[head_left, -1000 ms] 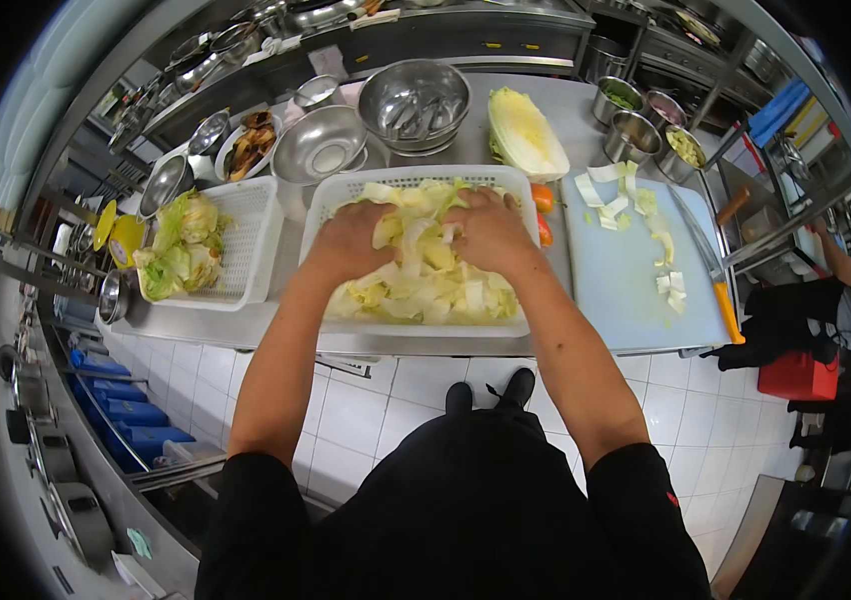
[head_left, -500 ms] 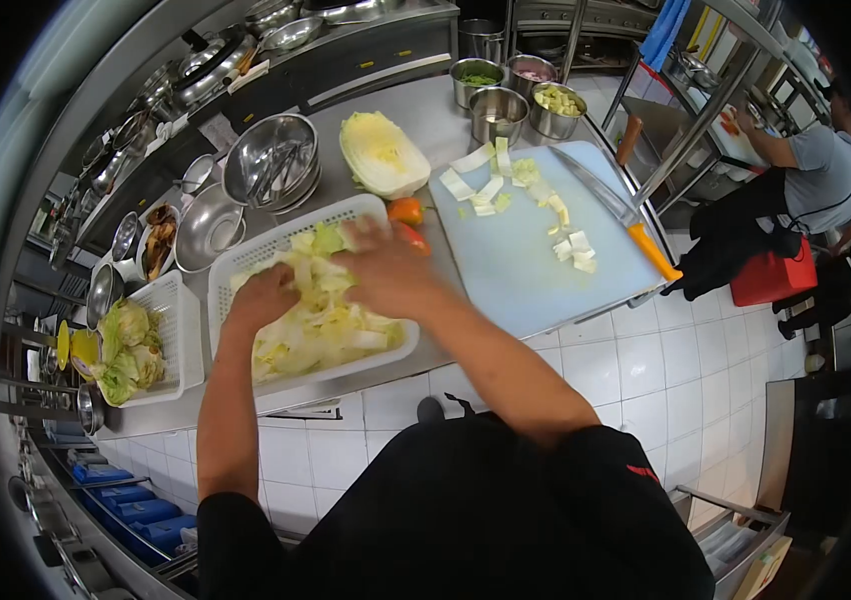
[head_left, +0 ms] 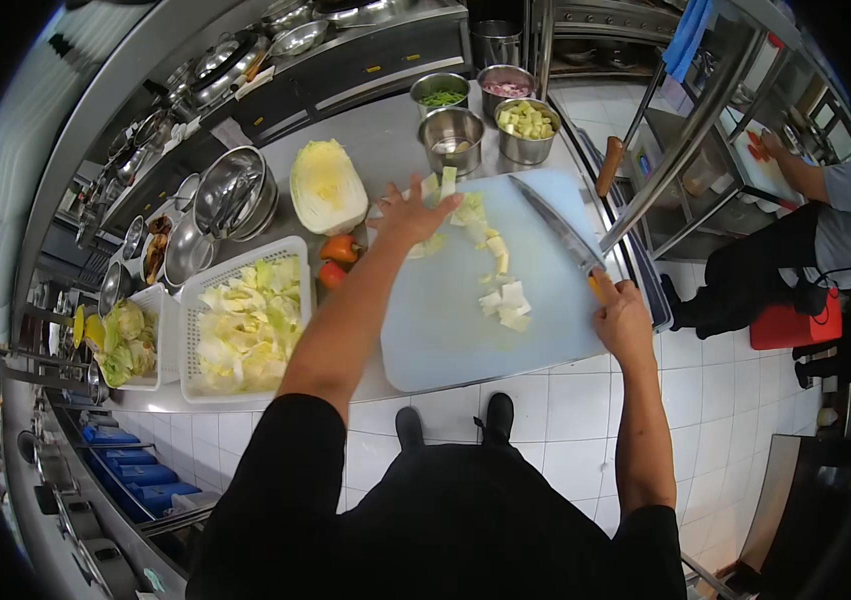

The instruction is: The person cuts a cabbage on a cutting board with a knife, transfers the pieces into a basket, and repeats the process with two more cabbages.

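Observation:
My right hand [head_left: 626, 320] is closed around the orange handle of a large kitchen knife [head_left: 558, 226]. The blade lies along the right side of the pale blue cutting board [head_left: 436, 330], its tip toward the far edge. At the board's far left, my left hand [head_left: 411, 215] is spread open over cut cabbage pieces, partly hiding them. White cabbage chunks [head_left: 508, 303] sit in the board's middle, with a line of leafy bits [head_left: 471, 212] beyond. A halved napa cabbage [head_left: 328, 185] rests left of my left hand. Chopped cabbage [head_left: 246, 335] fills a white basket [head_left: 208, 398].
Orange-red peppers [head_left: 338, 255] lie between basket and board. Behind the board stand metal pots [head_left: 450, 142], one with diced pale vegetable [head_left: 526, 120]. Nested steel bowls [head_left: 236, 195] and a second basket with leafy heads [head_left: 128, 345] are at left. A co-worker [head_left: 786, 240] stands at right.
Both hands have left the cabbage basket. My left hand has moved right to the board; my right hand has taken hold of the knife handle. The view has shifted right.

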Tool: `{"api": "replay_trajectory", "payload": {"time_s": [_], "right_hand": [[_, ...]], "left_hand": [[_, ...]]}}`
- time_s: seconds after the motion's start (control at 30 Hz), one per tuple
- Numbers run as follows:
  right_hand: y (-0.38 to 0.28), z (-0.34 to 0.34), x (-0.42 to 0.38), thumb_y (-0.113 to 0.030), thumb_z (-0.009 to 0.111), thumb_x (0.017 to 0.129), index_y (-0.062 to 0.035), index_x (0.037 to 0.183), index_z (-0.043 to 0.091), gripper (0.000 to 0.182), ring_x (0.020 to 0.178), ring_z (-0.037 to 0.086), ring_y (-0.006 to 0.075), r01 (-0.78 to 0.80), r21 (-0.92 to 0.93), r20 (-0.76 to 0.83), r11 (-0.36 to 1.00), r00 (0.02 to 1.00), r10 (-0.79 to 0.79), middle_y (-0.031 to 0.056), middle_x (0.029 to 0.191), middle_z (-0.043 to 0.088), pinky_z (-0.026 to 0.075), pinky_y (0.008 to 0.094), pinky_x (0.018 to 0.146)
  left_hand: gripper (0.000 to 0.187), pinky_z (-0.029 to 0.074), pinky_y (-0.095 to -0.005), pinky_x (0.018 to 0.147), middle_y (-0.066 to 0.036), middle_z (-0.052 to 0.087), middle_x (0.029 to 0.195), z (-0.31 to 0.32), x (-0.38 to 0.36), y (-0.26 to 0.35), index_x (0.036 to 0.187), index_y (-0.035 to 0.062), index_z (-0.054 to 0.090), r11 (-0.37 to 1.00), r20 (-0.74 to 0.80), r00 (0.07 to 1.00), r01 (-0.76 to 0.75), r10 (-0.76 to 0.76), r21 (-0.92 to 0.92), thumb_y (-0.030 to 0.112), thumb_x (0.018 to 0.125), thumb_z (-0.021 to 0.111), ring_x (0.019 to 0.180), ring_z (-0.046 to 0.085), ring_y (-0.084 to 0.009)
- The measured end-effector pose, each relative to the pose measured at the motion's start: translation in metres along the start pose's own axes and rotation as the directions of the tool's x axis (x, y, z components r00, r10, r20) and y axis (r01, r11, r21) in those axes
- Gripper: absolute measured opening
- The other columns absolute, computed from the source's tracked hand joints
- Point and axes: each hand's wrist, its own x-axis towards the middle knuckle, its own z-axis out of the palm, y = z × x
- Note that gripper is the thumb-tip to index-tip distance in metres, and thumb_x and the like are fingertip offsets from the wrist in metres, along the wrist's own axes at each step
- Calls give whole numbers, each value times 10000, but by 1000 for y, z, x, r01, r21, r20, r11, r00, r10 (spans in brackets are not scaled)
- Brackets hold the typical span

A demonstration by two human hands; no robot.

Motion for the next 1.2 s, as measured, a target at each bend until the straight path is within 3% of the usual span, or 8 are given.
{"api": "replay_trajectory", "payload": {"time_s": [0.2, 0.33, 0.43, 0.6, 0.73, 0.83, 1.03, 1.2], "right_hand": [[-14, -15, 17, -134, 661, 895, -124, 1347, 606, 455, 813, 659, 407, 121, 191, -13, 974, 993, -120, 204, 922, 646, 539, 478, 736], [-18, -36, -11, -140, 664, 905, -129, 1341, 619, 439, 811, 686, 348, 201, 185, 67, 962, 974, -216, 162, 857, 668, 550, 444, 723], [9, -45, -45, -155, 634, 947, -152, 1414, 577, 470, 778, 685, 373, -16, 472, 101, 882, 994, -36, 181, 833, 683, 545, 424, 723], [-3, -47, -87, -182, 581, 1011, -173, 1500, 495, 496, 656, 641, 208, -546, 506, 424, 667, 831, 359, 179, 778, 656, 552, 439, 664], [-36, -18, -87, -194, 626, 985, -139, 1443, 539, 469, 796, 673, 448, -228, 538, 189, 811, 971, 147, 267, 879, 692, 537, 481, 709], [-60, -11, -70, -192, 615, 989, -129, 1445, 530, 468, 780, 671, 428, -117, 450, 144, 885, 988, 58, 242, 856, 691, 520, 496, 705], [-93, 5, -62, -178, 600, 992, -59, 1450, 497, 485, 774, 666, 442, -43, 476, 131, 879, 991, -23, 251, 836, 679, 516, 517, 704], [-126, 25, -68, -167, 609, 978, -32, 1461, 472, 520, 790, 670, 463, -117, 562, 179, 818, 984, 18, 278, 859, 682, 528, 509, 721]], "left_hand": [[692, 208, -703, 1150, -195, 317, 1610, 42, -67, 37, 1535, 306, 421, 913, -30, 922, -377, 385, 154, 666, 947, 477, 1480, 278, -460], [854, 208, -707, 1145, -203, 307, 1612, 32, -113, 8, 1554, 255, 394, 854, -23, 858, -513, 513, -90, 723, 862, 569, 1480, 267, -473], [1044, 176, -712, 1151, -236, 228, 1637, 20, -167, 8, 1598, 188, 296, 859, -177, 841, -509, 511, 58, 775, 795, 615, 1503, 206, -482], [1245, 103, -697, 1175, -291, 111, 1647, 71, -193, 27, 1622, 103, 175, 935, -277, 896, -308, 346, 174, 820, 724, 654, 1530, 104, -478], [1214, 133, -676, 1182, -286, 143, 1642, 56, -137, -2, 1621, 132, 184, 975, -373, 903, -224, 212, 10, 767, 727, 704, 1520, 136, -485], [1163, 163, -658, 1186, -283, 194, 1627, 42, -113, -7, 1611, 187, 242, 916, -285, 908, -364, 308, -168, 738, 716, 740, 1502, 187, -490], [1040, 159, -617, 1208, -269, 259, 1605, 42, -129, 40, 1550, 237, 417, 939, -170, 927, -343, 334, -26, 811, 720, 667, 1507, 210, -440], [656, 291, -541, 1172, -260, 383, 1524, 72, -123, 32, 1415, 185, 570, 910, -431, 866, -364, 252, -199, 481, 844, 698, 1441, 320, -445]]}}
